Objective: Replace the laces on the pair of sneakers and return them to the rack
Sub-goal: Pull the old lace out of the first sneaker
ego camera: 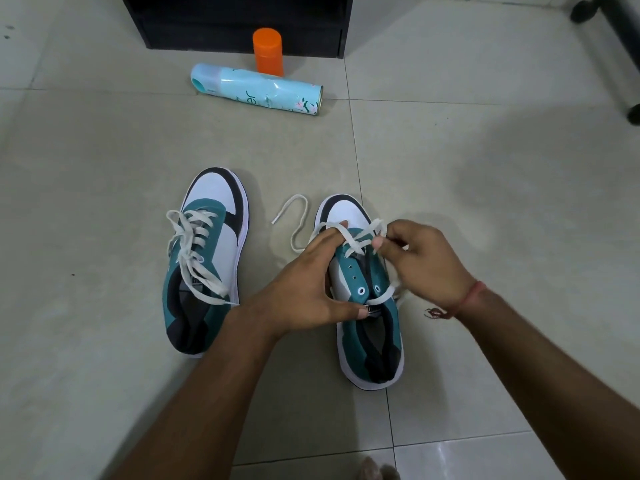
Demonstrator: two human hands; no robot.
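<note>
Right sneaker (369, 306) under both hands: left (311, 289) steadying, right (420, 261) pinching lace (360, 242).

My two low canvas sneakers are teal, white and black with white soles: one (207, 258) laced in flat off-white lace, the other (367, 317) partly laced in the same off-white lace (294, 216). Beyond the laced sneaker lie a pale blue flowered spray can (258, 89), an orange plastic cylinder (267, 51), a black cabinet (242, 22). Beige floor tiles (485, 168); red thread (467, 299) on my wrist.
</note>
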